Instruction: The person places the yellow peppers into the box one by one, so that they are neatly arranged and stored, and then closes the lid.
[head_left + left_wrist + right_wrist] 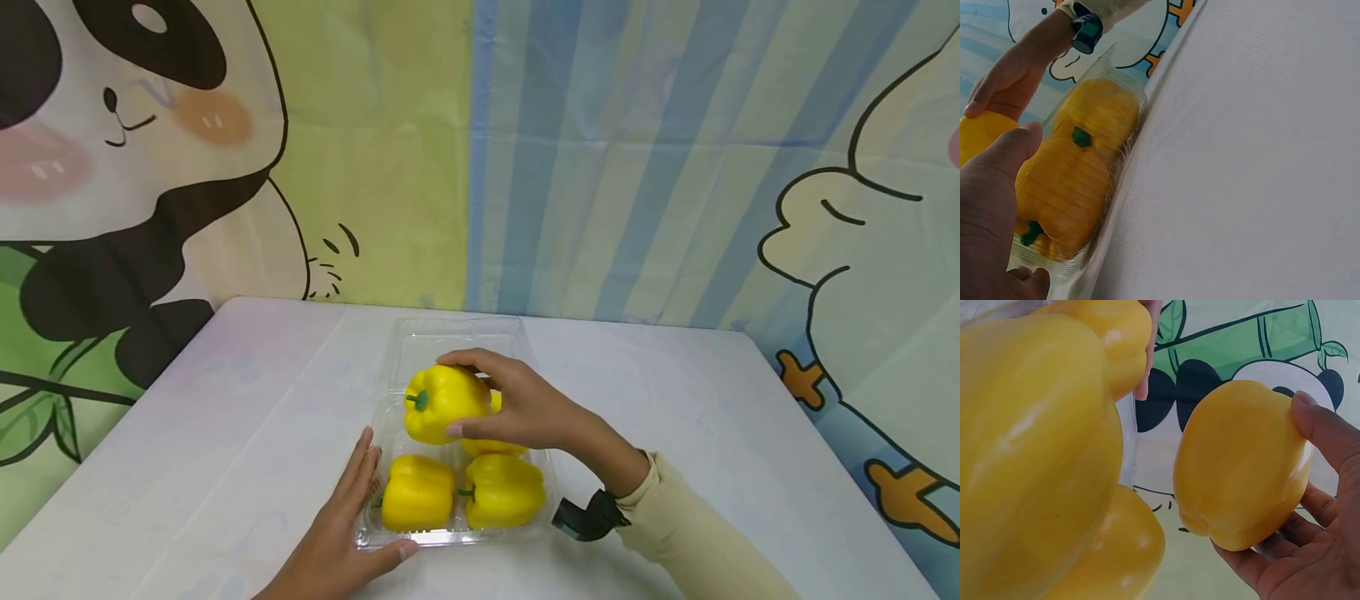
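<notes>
My right hand (528, 407) holds a yellow bell pepper (444, 406) with a green stem, thumb on one side and fingers round the other. It is above the back left of a clear plastic clamshell container (390, 423). Inside, one pepper (417, 493) lies front left and another (504, 492) front right. Behind them on the right, a further pepper (491, 448) is partly hidden by the right hand. My left hand (333, 529) lies along the container's left side, fingers extended and thumb near the front edge. The right wrist view shows the held pepper (1244, 465) apart from the others.
The container's transparent lid (422, 350) lies folded back toward the far edge of the white table (247, 400). A cloth printed with cartoon animals (375, 150) hangs behind the table. A black strap device (588, 517) is on the right wrist.
</notes>
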The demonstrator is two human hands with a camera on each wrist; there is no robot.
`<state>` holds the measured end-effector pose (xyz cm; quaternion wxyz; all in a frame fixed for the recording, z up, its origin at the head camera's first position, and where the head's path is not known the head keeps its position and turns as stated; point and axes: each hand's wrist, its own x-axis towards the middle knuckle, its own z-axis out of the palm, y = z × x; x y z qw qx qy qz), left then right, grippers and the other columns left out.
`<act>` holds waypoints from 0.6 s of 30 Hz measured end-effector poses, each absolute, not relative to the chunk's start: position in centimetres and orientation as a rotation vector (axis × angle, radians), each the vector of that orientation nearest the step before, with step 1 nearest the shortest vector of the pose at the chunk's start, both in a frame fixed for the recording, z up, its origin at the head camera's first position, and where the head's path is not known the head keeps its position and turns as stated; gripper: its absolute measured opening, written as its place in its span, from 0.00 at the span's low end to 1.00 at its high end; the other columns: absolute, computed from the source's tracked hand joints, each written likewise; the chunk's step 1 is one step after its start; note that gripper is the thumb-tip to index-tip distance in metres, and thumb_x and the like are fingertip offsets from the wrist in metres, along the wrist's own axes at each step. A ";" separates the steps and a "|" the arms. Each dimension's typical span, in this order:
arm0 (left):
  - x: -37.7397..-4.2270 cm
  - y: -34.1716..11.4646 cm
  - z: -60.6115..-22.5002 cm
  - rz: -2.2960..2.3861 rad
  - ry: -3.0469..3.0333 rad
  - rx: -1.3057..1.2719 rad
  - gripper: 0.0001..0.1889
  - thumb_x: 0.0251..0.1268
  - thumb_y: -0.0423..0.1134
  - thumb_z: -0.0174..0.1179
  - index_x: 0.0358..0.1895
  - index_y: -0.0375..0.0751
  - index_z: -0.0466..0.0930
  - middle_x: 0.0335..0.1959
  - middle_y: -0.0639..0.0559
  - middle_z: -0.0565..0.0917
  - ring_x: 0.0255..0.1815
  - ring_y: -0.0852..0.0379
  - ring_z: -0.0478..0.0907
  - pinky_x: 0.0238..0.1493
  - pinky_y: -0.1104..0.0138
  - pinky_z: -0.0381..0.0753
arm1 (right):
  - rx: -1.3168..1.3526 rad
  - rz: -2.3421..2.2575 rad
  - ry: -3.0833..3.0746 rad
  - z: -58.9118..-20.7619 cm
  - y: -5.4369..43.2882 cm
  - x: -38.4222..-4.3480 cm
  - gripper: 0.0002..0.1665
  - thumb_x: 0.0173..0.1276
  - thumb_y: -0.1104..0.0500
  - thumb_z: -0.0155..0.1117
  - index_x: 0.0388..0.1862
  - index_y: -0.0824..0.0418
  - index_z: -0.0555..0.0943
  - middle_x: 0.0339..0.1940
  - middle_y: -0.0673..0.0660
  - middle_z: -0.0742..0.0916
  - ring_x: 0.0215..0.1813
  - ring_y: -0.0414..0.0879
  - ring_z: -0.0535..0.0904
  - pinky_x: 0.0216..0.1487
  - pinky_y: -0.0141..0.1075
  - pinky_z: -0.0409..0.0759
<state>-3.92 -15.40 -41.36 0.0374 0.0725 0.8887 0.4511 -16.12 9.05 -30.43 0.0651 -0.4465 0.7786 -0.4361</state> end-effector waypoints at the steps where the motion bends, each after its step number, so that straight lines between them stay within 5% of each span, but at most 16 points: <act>1: -3.9 -15.4 -41.4 1.386 2.732 0.230 0.62 0.48 0.64 0.70 0.79 0.44 0.41 0.78 0.65 0.32 0.76 0.45 0.48 0.65 0.46 0.58 | -1.348 -1.317 2.347 -30.4 9.0 -16.2 0.40 0.59 0.56 0.75 0.68 0.58 0.69 0.62 0.49 0.77 0.60 0.42 0.72 0.61 0.42 0.74; 18: -4.0 -15.4 -41.4 1.399 2.744 0.235 0.63 0.47 0.63 0.71 0.79 0.43 0.40 0.79 0.61 0.33 0.76 0.44 0.47 0.65 0.45 0.57 | -1.282 -1.190 2.361 -31.1 6.9 -15.8 0.40 0.60 0.53 0.74 0.69 0.55 0.68 0.62 0.46 0.76 0.58 0.38 0.72 0.62 0.35 0.72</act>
